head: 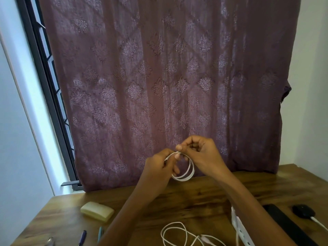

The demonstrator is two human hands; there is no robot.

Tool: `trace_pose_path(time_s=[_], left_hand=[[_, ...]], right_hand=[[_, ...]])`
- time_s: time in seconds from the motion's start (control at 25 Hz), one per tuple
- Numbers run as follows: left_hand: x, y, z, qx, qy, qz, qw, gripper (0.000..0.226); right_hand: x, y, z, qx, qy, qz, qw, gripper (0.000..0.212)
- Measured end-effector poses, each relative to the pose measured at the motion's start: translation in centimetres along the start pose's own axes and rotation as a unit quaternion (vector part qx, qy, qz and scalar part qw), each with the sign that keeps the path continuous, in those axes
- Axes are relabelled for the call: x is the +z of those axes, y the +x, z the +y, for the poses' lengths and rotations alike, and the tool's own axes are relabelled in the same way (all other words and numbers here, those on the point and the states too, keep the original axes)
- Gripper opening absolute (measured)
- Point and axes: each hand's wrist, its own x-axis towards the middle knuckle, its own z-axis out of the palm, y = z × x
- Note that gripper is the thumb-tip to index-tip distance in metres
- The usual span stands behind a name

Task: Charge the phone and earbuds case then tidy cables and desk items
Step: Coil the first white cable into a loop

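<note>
Low in mid-frame, the left hand (160,167) and right hand (198,153) are both pinching a thin white coiled cable (186,174) between curled fingertips, its loops hanging beneath them.

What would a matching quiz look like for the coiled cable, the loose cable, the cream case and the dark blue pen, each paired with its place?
1 coiled cable
2 loose cable
3 cream case
4 dark blue pen

A desk's left side, farther back
B held by left hand and right hand
C desk's near left edge
D desk's near edge, centre

Pairs: 1-B, 2-D, 3-A, 4-C
</note>
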Motion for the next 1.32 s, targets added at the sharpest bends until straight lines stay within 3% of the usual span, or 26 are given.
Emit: trace_pose_path(time_s=[0.12,0.2,0.32,0.44,0.52,0.56,0.64,0.72,0.88,1.0,1.16,1.32], left_hand=[[0.3,0.1,0.3,-0.028,-0.059,0.053,0.996,0.023],[0.5,0.3,0.6,-0.091,-0.180,0.090,0.975,0.026],[0.4,1.1,1.3,-0.184,-0.392,0.115,0.894,0.028],[-0.1,1.8,1.3,-0.222,-0.523,0.127,0.813,0.032],[-0.3,1.8,1.1,-0.227,-0.555,0.140,0.788,0.032],[-0.3,1.7,0.9,-0.227,-0.556,0.153,0.785,0.032],[-0.5,1.5,0.5,-0.223,-0.523,0.192,0.800,0.033],[-0.9,1.4,0.2,-0.211,-0.464,0.235,0.827,0.034],[-1.0,1.1,-0.7,-0.191,-0.355,0.291,0.868,0.037],[-0.5,0.4,-1.7,-0.129,-0.270,0.288,0.910,0.032],[0.6,-0.4,-3.0,-0.082,-0.209,0.204,0.953,0.027],[1.6,-1.3,-2.8,-0.038,-0.186,0.099,0.977,0.025]], right_hand=[[0.0,-0.2,0.2,-0.021,0.017,0.021,0.999,0.013],[0.0,-0.6,0.9,-0.025,0.008,0.047,0.999,0.018],[0.3,-2.0,2.8,-0.028,-0.151,0.090,0.984,0.018],[0.8,-3.4,4.4,-0.029,-0.295,0.095,0.950,0.020],[1.2,-4.2,5.4,-0.021,-0.387,0.078,0.919,0.026],[1.4,-4.7,6.0,-0.047,-0.456,0.069,0.886,0.027],[1.8,-5.6,7.6,-0.103,-0.571,0.025,0.814,0.035],[2.0,-6.4,8.4,-0.136,-0.607,-0.020,0.782,0.055],[1.6,-7.0,6.7,-0.234,-0.571,-0.034,0.786,0.035],[1.2,-6.4,4.0,-0.301,-0.551,-0.022,0.778,0.027],[0.6,-4.9,1.7,-0.377,-0.512,0.026,0.772,0.019],[0.3,-3.2,0.6,-0.384,-0.447,0.060,0.806,0.018]])
